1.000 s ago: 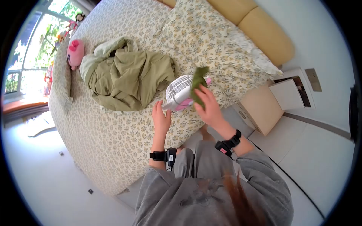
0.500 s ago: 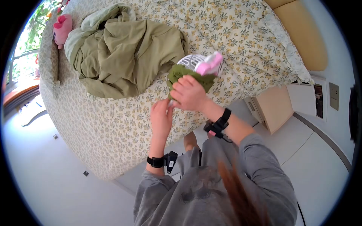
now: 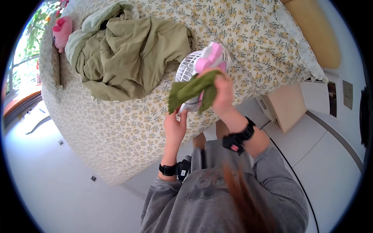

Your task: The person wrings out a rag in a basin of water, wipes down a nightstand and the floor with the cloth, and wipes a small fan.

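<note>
A small white fan [image 3: 186, 66] with a round grille and pink bow-shaped parts is tilted over the bed's near edge. My left hand [image 3: 175, 126] pinches its white lower end. Blurred by motion, my right hand [image 3: 223, 93] is closed on a dark green cloth [image 3: 190, 88], which hangs across the fan's front and hides part of the grille and body. Both wrists wear black straps with small devices.
The bed [image 3: 112, 139] has a floral sheet, with a crumpled green blanket [image 3: 128, 58] beyond the fan. A pink plush toy [image 3: 62, 33] lies at the far left. At the right are a wooden bedside cabinet [image 3: 285, 105] and a black cable on the floor.
The view has shifted closer over the bed. The fan has been turned, its pink parts now facing up. My right hand has moved the cloth across the fan, then lifted it partly to the right.
</note>
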